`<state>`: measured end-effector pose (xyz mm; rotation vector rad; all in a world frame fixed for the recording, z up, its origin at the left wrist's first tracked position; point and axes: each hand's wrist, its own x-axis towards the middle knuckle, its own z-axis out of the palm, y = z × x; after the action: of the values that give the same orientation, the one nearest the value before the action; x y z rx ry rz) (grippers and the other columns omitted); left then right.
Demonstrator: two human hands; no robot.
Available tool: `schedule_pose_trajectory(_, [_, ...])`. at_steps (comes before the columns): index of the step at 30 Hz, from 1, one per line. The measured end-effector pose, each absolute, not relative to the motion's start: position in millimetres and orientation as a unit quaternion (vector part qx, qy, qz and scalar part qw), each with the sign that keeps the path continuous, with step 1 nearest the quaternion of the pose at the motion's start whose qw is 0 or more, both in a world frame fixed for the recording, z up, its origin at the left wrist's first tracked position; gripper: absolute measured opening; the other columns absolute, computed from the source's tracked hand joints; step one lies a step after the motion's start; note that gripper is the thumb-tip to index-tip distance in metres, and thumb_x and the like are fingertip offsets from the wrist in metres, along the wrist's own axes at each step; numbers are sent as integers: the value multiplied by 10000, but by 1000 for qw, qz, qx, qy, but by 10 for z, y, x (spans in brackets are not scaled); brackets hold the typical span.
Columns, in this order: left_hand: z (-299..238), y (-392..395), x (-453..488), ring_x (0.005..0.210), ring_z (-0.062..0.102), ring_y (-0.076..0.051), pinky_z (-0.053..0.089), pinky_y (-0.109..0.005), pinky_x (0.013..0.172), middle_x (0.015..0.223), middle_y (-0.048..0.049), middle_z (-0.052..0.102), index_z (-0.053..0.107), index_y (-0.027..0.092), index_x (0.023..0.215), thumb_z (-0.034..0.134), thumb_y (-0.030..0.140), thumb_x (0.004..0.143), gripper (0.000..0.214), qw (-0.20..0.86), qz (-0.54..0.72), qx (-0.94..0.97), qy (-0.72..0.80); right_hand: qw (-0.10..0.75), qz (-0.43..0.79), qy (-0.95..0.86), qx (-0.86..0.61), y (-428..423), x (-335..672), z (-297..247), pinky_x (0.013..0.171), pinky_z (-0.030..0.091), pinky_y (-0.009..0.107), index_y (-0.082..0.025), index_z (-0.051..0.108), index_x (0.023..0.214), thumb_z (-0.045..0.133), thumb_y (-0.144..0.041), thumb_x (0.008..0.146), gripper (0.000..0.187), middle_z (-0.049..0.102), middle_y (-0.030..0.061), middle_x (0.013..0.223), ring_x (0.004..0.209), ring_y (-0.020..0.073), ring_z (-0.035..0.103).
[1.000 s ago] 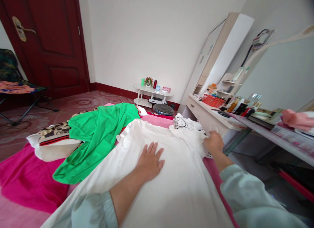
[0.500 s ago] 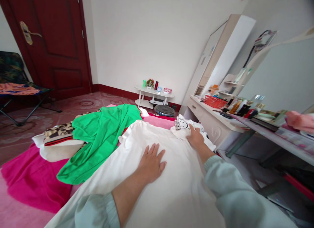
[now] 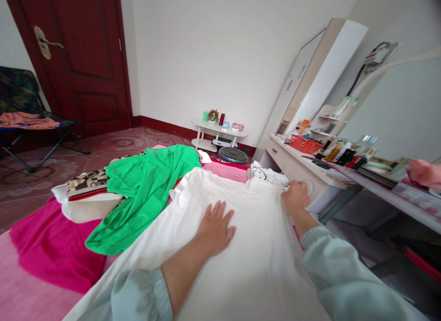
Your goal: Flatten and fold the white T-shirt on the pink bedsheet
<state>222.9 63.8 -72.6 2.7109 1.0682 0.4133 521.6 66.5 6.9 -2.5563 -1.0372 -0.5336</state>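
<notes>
A white T-shirt (image 3: 255,261) lies spread out in front of me, its neckline toward the far end. My left hand (image 3: 216,229) rests flat on its middle with the fingers stretched out. At the shirt's right edge, my right hand (image 3: 295,197) has its fingers curled around the white cloth, which is drawn up toward it. Just beyond the shirt's right shoulder sits a bunched white garment with a black print (image 3: 267,174). To the left, a bright green garment (image 3: 148,192) overlaps other clothes.
A magenta garment (image 3: 60,247) and a brown-patterned one (image 3: 89,186) lie at left on the pink bedding (image 3: 20,284). A dressing table (image 3: 292,155) with a red basket (image 3: 305,144) and bottles stands close on the right. A folding chair (image 3: 20,95) is by the door (image 3: 86,59).
My right hand has moved right, off the printed garment, to the white T-shirt's right edge, pulling the cloth outward. My left hand has stayed flat on the shirt.
</notes>
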Motion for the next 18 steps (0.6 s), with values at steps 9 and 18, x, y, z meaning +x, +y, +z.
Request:
schedule_pose_trajectory(9, [-780, 673, 2205, 1397, 148, -292, 128, -520, 1126, 1510, -128, 232, 377, 236, 1419, 370, 477, 937, 539, 106, 173, 915, 349, 81, -11, -681, -727, 520, 4107, -586, 1119, 168, 444, -166, 310, 1446, 323, -477, 948, 588, 290, 95, 1497, 1388, 236, 209])
schedule_pose_trajectory(18, [-548, 1068, 2105, 1102, 565, -154, 418, -213, 986, 1199, -17, 622, 622, 206, 1172, 449, 172, 921, 307, 188, 291, 831, 436, 78, -86, -664, -739, 447, 4090, -803, 1119, 128, 440, -190, 377, 1419, 255, -482, 968, 551, 315, 71, 1489, 1391, 222, 194])
